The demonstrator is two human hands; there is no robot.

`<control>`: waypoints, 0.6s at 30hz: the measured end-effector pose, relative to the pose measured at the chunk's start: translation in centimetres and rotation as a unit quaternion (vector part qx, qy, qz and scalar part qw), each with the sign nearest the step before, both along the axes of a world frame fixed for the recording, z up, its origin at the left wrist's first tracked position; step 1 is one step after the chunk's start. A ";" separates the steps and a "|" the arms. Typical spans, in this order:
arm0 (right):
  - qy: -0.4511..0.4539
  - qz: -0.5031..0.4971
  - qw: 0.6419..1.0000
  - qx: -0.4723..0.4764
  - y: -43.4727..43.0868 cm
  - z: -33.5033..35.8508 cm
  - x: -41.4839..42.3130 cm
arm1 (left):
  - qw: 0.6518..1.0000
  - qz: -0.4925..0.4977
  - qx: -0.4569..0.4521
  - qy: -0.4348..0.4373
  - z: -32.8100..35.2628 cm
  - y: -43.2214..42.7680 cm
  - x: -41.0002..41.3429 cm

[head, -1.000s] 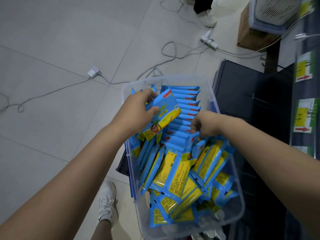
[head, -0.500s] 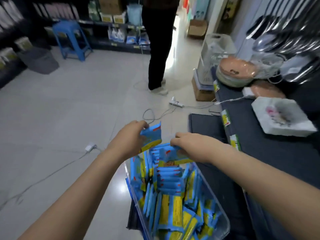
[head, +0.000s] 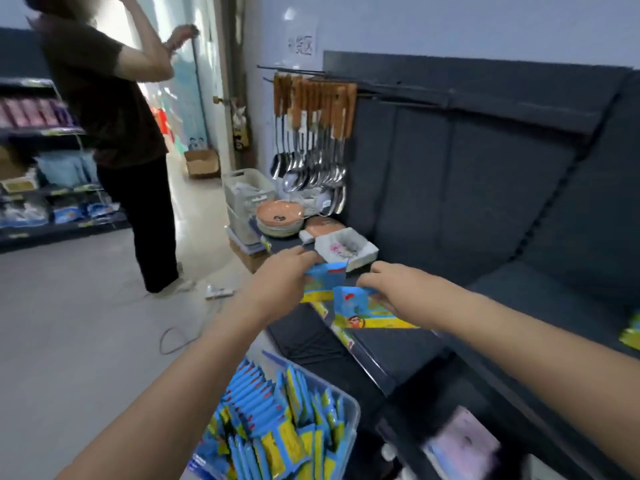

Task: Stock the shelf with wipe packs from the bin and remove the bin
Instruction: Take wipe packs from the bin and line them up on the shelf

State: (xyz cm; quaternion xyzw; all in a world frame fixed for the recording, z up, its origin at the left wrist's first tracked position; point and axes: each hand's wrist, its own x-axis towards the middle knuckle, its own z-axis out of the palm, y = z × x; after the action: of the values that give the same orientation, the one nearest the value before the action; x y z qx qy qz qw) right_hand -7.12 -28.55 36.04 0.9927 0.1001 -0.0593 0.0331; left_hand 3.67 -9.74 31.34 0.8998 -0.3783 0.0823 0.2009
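My left hand (head: pixel 282 277) grips a blue and yellow wipe pack (head: pixel 323 280) over the front edge of the dark shelf (head: pixel 408 341). My right hand (head: pixel 398 285) holds a second wipe pack (head: pixel 360 311) just above the shelf surface, close beside the first. The clear plastic bin (head: pixel 353 410) sits low at the bottom centre, filled with several more blue and yellow packs (head: pixel 270 427). Another pack (head: pixel 632 332) lies on the shelf at the far right edge.
A white box (head: pixel 346 249), stacked plates (head: pixel 280 218) and hanging ladles (head: pixel 311 140) occupy the shelf's far end. A person (head: pixel 114 133) stands on the tiled floor at left. Cables (head: pixel 180 336) and a power strip (head: pixel 218 292) lie on the floor.
Both hands lifted a wipe pack each out of the bin and carried them up and forward to the shelf. My view rose from the bin to the shelf.
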 end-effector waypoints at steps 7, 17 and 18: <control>-0.036 -0.173 0.984 -0.030 -7.7 5.2 -12.6 | 0.983 -0.174 -0.042 -0.039 4.9 -13.1 -6.2; -0.023 -0.366 0.928 -0.070 -18.8 5.2 -27.7 | 0.923 -0.382 0.000 -0.033 5.6 -32.4 -17.7; -0.019 -0.374 0.923 -0.085 -19.8 4.9 -28.5 | 0.919 -0.392 0.015 -0.036 5.1 -34.3 -18.5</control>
State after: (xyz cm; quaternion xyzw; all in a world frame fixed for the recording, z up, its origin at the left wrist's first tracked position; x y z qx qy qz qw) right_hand -35.63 -48.34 40.91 0.9524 -0.2843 -0.0572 0.0944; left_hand -14.84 -44.01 36.49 0.6789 -0.7091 0.0239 0.1892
